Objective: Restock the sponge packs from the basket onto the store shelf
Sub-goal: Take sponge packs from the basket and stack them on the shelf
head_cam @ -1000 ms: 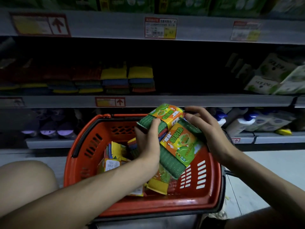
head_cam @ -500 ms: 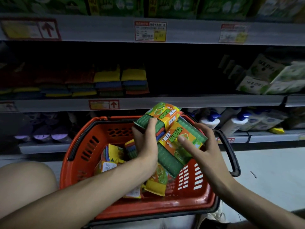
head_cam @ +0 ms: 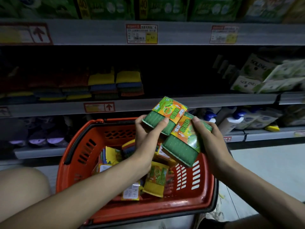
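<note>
Sponge packs (head_cam: 155, 177) remained in the red basket (head_cam: 148, 210) at six o'clock. Two green ones, bunched together half a second earlier, were now split: the left hand (head_cam: 146, 138) had its fingers clamped on the upper pack (head_cam: 162, 118), the right hand (head_cam: 209, 139) on the lower pack (head_cam: 181, 146). Both were raised toward the shelf (head_cam: 181, 103) at twelve o'clock, probably next for placing.

The middle shelf (head_cam: 198, 103) before me carries stacked coloured sponges (head_cam: 115, 85) at left and white-green packs (head_cam: 257, 76) at right. The lower shelf (head_cam: 257, 135) holds blue-capped bottles (head_cam: 231, 121). My red basket (head_cam: 148, 210) sits on the floor (head_cam: 264, 162).
</note>
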